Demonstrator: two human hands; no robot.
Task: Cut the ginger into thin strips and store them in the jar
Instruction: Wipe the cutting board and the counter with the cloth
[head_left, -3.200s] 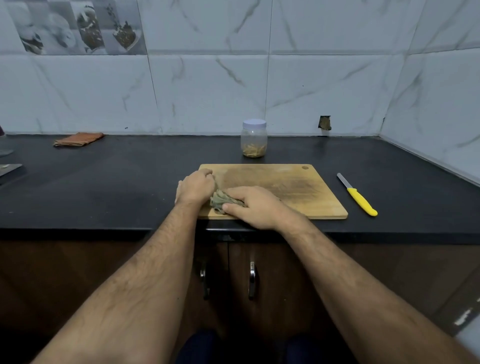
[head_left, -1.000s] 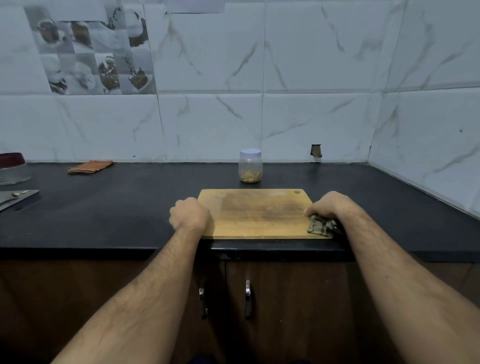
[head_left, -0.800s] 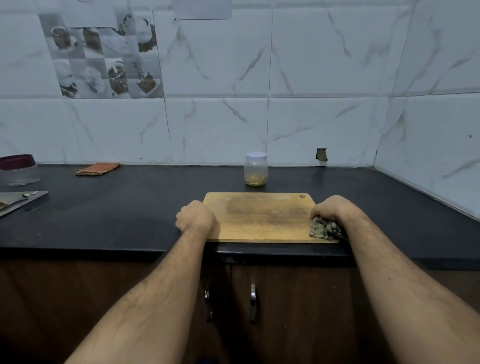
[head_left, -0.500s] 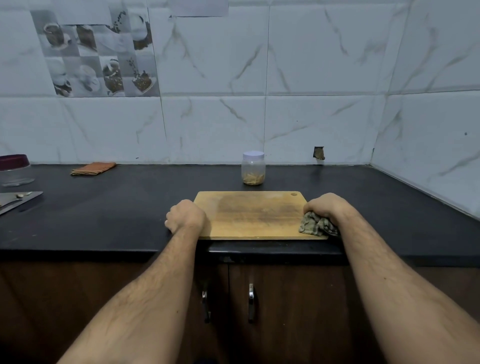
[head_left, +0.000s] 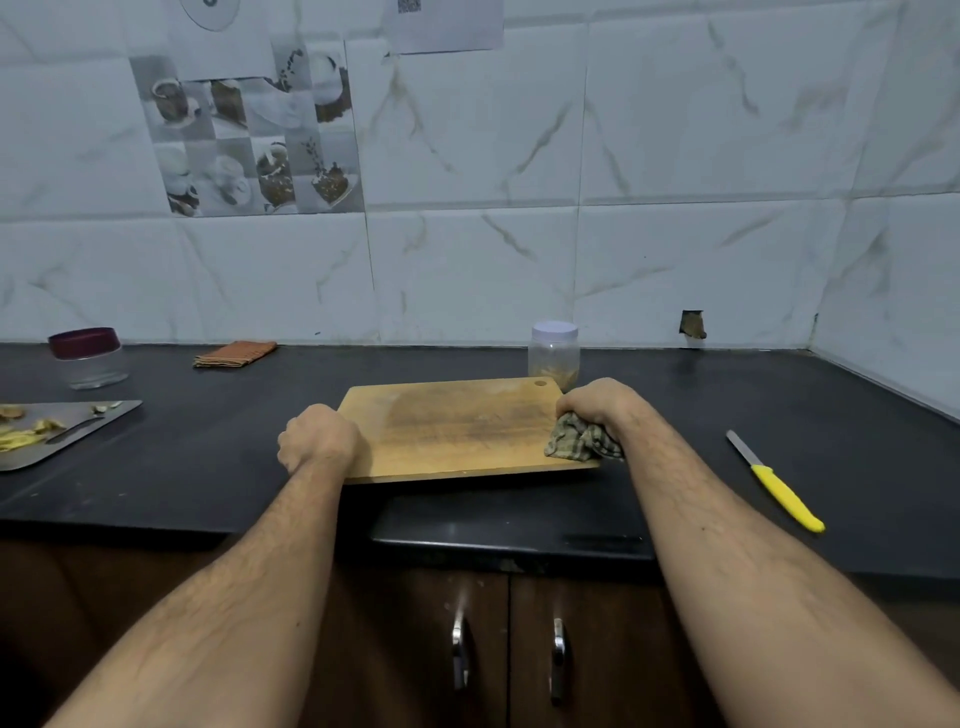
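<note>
At the far left of the frame a steel tray lies on the black counter, carrying pale ginger scraps. Behind it stands a clear jar with a maroon lid, and further right along the wall a folded orange cloth. At the right of the frame a yellow-handled knife lies on the counter, well apart from your hands, blade pointing toward the wall. Two cabinet door handles show at the bottom centre.

The ginger jar, white lid on and pale strips in its lower part, stands just behind the far right corner of the wooden cutting board, near the wall at centre frame.

Your left hand is curled into a fist at the board's left edge; whether its fingers actually grip the edge cannot be told. Your right hand is closed round a crumpled checked rag, pressing it on the board's near right corner. Both forearms reach straight in from the bottom of the frame, the hands well apart.
</note>
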